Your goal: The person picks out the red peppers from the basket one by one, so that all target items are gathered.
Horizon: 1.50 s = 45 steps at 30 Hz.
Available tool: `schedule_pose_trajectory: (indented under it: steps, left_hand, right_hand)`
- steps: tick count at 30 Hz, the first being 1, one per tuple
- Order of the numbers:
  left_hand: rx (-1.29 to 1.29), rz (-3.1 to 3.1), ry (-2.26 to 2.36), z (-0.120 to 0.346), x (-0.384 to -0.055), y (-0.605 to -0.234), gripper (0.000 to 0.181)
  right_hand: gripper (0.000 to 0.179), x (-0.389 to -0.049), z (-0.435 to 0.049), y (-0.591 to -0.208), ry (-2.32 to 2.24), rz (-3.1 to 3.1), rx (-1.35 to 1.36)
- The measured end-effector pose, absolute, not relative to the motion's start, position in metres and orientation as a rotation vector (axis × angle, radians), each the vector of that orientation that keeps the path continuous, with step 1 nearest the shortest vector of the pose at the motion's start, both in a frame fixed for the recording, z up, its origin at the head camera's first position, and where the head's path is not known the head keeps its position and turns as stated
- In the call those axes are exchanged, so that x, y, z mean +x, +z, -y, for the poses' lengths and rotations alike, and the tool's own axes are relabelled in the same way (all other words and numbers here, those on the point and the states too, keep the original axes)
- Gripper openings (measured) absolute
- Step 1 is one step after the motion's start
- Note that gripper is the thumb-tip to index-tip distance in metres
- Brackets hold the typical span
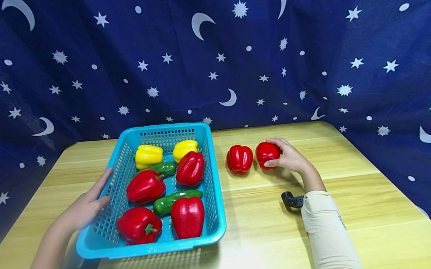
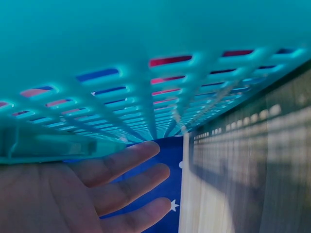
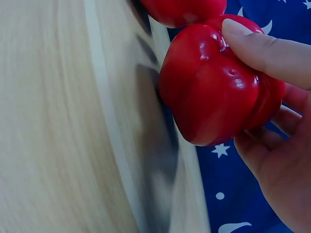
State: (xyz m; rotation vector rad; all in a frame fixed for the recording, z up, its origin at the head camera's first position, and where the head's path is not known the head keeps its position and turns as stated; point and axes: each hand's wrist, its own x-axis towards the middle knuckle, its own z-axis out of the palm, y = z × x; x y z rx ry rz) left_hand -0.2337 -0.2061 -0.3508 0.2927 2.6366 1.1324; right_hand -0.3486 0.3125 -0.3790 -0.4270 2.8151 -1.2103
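At its left rim, my left hand (image 1: 86, 208) grips a blue plastic basket (image 1: 153, 248), thumb over the edge. In the left wrist view, fingers (image 2: 131, 187) stretch along the outside of the perforated wall. My right hand (image 1: 289, 156) holds a red bell pepper (image 1: 265, 153) toward the back of the table; in the right wrist view the thumb lies on top of this pepper (image 3: 214, 92) and the fingers reach round its far side. Another red bell pepper (image 1: 239, 159) lies just left of it.
Inside the basket are several red bell peppers (image 1: 146, 187), two yellow bell peppers (image 1: 149, 156) and two long green vegetables (image 1: 175, 202). A wooden table (image 1: 268, 227) lies below, with a dark blue curtain (image 1: 229, 51) patterned with moons and stars behind it.
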Motion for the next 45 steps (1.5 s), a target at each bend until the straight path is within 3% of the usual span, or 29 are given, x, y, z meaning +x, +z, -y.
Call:
schedule_pose_trajectory:
  steps: [45]
  left_hand:
    - [0.295,-2.655,1.125,0.204,-0.230,-0.348,0.070]
  right_hand:
    - [0.085,-0.341,-0.314,-0.369,-0.937,-2.806,-0.427]
